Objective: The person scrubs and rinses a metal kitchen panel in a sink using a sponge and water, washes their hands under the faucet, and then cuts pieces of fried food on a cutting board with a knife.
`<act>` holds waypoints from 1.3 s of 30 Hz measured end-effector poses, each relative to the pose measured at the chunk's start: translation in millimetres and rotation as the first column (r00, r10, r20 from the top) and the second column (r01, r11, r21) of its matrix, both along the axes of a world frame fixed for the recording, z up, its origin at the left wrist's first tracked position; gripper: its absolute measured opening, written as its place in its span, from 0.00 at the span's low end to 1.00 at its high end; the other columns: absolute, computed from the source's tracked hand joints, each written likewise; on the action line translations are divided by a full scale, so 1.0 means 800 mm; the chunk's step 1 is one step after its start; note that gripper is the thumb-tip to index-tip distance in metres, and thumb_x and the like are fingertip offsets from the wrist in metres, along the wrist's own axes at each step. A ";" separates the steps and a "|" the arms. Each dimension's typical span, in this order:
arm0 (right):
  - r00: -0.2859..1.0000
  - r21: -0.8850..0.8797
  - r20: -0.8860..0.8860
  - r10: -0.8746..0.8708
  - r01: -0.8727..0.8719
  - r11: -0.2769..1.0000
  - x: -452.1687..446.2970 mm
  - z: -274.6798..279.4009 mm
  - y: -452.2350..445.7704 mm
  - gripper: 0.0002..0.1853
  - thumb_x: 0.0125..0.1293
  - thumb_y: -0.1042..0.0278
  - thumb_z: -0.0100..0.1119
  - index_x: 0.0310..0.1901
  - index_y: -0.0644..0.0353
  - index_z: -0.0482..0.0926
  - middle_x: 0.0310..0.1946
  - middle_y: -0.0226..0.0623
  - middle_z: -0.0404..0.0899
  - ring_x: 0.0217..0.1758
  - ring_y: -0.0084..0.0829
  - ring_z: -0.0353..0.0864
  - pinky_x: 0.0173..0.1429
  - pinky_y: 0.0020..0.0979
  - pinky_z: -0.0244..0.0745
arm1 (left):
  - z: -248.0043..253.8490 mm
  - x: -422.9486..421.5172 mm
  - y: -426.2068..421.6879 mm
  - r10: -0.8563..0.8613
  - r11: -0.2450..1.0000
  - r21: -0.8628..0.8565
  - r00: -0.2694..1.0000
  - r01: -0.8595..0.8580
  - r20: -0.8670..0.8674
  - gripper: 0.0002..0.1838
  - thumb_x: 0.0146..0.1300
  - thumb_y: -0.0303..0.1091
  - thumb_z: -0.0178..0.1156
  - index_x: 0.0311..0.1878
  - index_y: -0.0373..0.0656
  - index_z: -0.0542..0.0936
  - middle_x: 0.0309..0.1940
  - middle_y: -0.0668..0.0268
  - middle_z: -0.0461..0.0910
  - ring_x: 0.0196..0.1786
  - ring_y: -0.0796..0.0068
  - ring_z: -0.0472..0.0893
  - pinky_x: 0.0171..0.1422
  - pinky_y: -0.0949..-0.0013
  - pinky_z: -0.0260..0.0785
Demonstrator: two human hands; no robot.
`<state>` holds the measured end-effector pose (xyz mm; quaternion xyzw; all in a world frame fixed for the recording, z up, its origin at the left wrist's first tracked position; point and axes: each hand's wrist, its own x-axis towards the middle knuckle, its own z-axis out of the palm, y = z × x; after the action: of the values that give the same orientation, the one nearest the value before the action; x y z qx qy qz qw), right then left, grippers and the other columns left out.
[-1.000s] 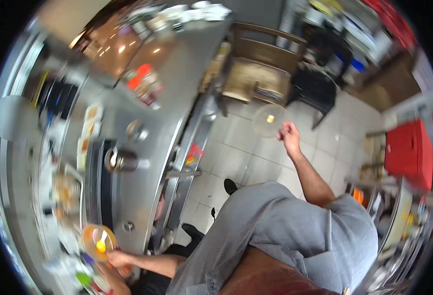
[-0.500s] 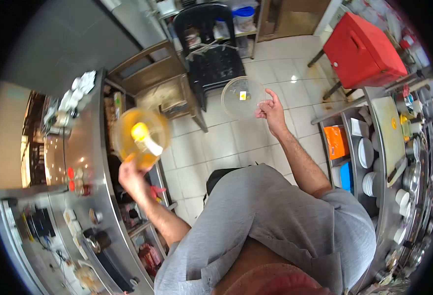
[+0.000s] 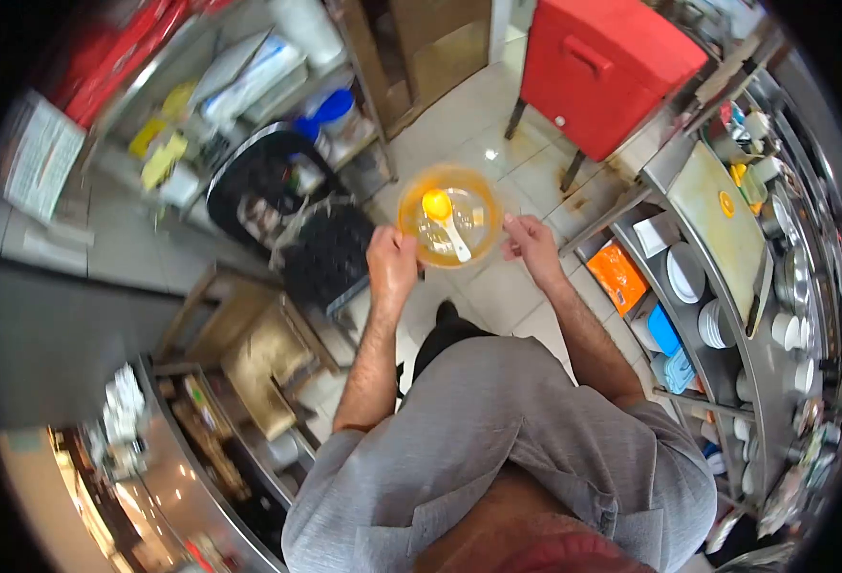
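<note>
My left hand (image 3: 394,263) is closed on the left rim of a round, see-through plastic tub (image 3: 411,250) with an orange tint. Inside it lies a spoon (image 3: 459,239) with a white handle and a bright yellow-orange round end. My right hand (image 3: 532,246) is at the right side of the tub, its fingers bent in a pinch on the edge of a clear round lid or shallow container. That clear piece overlaps the tub and barely shows; a small pale label (image 3: 479,216) appears through it. Whether it lies over or under the tub is unclear.
A red cool box (image 3: 612,72) stands on legs ahead right. Along the right runs a steel counter with a cutting board (image 3: 722,224), a knife and plates on shelves below. A black chair (image 3: 320,248) and a wooden chair (image 3: 258,368) stand to the left, beside a steel counter.
My left hand has brought the tub with the spoon from the left counter side to the front, against the clear piece at my right hand. The view has turned right.
</note>
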<state>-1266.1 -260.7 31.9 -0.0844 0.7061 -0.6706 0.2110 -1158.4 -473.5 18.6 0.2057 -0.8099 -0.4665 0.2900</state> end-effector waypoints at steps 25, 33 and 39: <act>0.923 0.402 -0.377 -0.079 0.240 0.884 -0.668 -0.035 -0.190 0.14 0.54 0.63 0.52 0.29 0.69 0.79 0.25 0.56 0.77 0.30 0.50 0.79 0.38 0.46 0.73 | 0.078 -0.679 -0.117 -0.201 0.539 -0.778 0.946 0.323 0.254 0.26 0.51 0.33 0.65 0.56 0.53 0.73 0.47 0.61 0.69 0.49 0.62 0.69 0.57 0.52 0.51; 0.894 0.351 -0.419 -0.156 0.318 0.881 -0.890 -0.063 -0.277 0.13 0.52 0.65 0.52 0.27 0.69 0.78 0.24 0.56 0.77 0.31 0.52 0.79 0.39 0.46 0.73 | 0.032 -0.941 -0.181 -0.295 0.542 -0.490 0.701 0.682 0.649 0.18 0.59 0.46 0.55 0.47 0.48 0.80 0.39 0.56 0.80 0.48 0.59 0.76 0.54 0.50 0.50; 0.844 0.364 -0.416 -0.338 0.495 0.789 -1.055 -0.076 -0.330 0.13 0.53 0.65 0.53 0.28 0.69 0.79 0.25 0.56 0.77 0.32 0.51 0.80 0.40 0.46 0.73 | -0.014 -1.159 -0.244 -0.403 0.475 -0.357 0.560 0.804 0.724 0.18 0.61 0.47 0.48 0.43 0.49 0.81 0.39 0.54 0.81 0.49 0.53 0.77 0.61 0.47 0.47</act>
<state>-2110.3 -524.4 -28.8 0.0174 0.8693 -0.4912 -0.0515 -2085.7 -668.7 7.8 -0.1040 -0.9794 -0.1427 -0.0975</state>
